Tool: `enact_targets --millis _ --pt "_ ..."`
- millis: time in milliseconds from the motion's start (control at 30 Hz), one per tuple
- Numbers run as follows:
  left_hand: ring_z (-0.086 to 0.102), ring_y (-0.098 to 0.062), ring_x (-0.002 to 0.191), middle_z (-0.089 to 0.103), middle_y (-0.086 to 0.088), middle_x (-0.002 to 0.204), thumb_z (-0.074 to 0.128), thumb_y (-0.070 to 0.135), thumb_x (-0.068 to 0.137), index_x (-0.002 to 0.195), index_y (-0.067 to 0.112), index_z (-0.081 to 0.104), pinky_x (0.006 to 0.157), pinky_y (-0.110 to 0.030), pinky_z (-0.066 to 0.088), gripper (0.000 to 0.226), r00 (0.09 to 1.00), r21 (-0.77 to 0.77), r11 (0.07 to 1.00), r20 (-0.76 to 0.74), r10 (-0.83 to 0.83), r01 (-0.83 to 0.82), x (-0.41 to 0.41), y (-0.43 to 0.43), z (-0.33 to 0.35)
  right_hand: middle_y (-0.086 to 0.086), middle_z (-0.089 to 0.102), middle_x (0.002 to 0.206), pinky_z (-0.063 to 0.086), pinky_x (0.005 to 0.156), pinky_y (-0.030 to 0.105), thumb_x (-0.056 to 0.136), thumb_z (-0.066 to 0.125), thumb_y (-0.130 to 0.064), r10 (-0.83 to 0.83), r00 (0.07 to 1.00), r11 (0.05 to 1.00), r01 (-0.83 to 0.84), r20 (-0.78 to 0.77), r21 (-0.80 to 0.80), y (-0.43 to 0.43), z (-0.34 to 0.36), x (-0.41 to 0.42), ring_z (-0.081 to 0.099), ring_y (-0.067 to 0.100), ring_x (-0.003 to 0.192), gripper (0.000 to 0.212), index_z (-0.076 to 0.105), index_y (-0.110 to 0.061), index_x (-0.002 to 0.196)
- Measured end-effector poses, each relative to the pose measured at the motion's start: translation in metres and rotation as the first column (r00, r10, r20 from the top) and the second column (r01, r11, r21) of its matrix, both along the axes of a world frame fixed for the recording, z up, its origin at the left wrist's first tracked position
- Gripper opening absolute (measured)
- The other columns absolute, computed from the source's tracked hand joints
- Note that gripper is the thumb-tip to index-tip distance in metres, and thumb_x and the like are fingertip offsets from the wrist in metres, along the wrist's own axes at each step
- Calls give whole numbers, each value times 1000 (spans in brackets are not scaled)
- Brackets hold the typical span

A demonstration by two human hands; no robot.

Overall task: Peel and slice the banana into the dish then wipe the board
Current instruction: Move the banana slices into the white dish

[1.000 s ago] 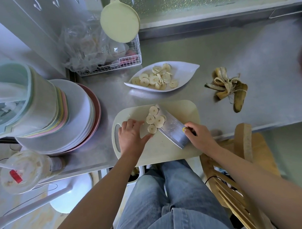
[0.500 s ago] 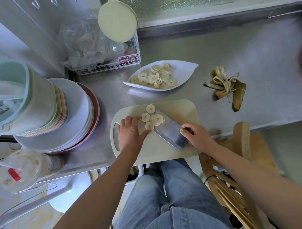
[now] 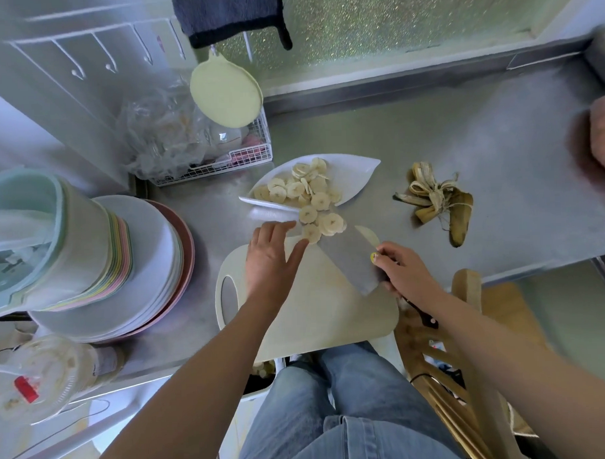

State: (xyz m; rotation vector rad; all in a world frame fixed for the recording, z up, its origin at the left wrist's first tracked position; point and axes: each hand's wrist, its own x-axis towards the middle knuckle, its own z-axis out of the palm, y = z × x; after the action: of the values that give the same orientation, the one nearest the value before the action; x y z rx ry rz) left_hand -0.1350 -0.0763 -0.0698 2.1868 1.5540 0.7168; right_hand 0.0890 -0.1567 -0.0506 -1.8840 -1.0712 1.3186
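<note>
The right hand (image 3: 407,275) is wrapped round the handle of the cleaver (image 3: 350,262), whose flat blade carries a few banana slices (image 3: 323,225) at its tip, right at the near rim of the white leaf-shaped dish (image 3: 356,177). The left hand (image 3: 269,256) is open and flat beside them, seemingly touching one. If the blade tips or the push falls short, slices could drop onto the steel counter (image 3: 462,138) between dish and cutting board (image 3: 318,325) (which lies at the counter's front edge), and bare fingers this near the blade risk a nick.
</note>
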Motion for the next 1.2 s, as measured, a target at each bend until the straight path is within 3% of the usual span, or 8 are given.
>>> enact_targets --millis 167,300,467,567,700,933,1067,1200 --pt "53 -29 114 59 -8 125 48 31 95 122 12 60 92 -43 47 35 990 -54 991 -55 -126 123 29 39 19 2 38 50 32 46 27 95 49 -18 -95 984 992 82 148 93 33 11 20 37 16 40 28 39 -3 73" --pt "23 -29 145 27 -7 157 39 35 101 147 22 36 115 -44 25 48 894 -128 933 -269 -359 337 56 62 18 5 40 55 34 55 34 93 48 -22 -117 960 991 96 253 93 54 5 34 39 20 49 29 38 -13 67" --pt "1 -32 149 2 -9 162 13 53 98 151 36 23 116 -53 5 57 785 -101 888 -432 -445 448 95 73 12 15 51 62 40 58 39 93 47 -21 -102 941 993 76 321 92 67 3 35 44 20 56 27 45 -8 69" --pt "6 -37 148 8 -13 161 4 55 98 148 37 29 112 -62 3 59 790 -88 916 -477 -384 391 106 76 5 11 55 65 40 59 35 94 47 -19 -103 945 994 84 309 75 70 3 35 48 20 59 23 50 -8 74" --pt "19 -40 144 21 -14 158 8 54 100 145 32 39 112 -66 15 59 794 -88 925 -489 -363 369 102 77 -5 3 54 66 38 60 31 94 47 -18 -126 947 992 117 294 48 68 1 37 48 17 62 22 49 -17 72" --pt "20 -42 144 23 -15 158 1 56 98 145 29 41 115 -60 15 68 810 -184 944 -485 -331 275 95 75 -8 -2 54 64 37 57 27 95 47 -20 -106 952 994 106 288 15 57 4 50 49 16 58 19 53 -21 76" --pt "21 -42 143 23 -16 157 -2 58 98 145 24 42 114 -59 18 73 811 -201 944 -486 -327 261 89 71 -6 0 53 64 40 59 31 94 46 -20 -178 933 984 177 314 32 52 5 56 48 18 58 20 52 -19 75" --pt "16 -38 146 21 -13 158 2 55 98 148 26 35 117 -53 14 67 828 -175 928 -419 -373 330 91 67 8 0 50 63 38 59 31 94 46 -18 -127 934 992 122 333 36 56 7 50 47 18 59 28 45 -23 67"
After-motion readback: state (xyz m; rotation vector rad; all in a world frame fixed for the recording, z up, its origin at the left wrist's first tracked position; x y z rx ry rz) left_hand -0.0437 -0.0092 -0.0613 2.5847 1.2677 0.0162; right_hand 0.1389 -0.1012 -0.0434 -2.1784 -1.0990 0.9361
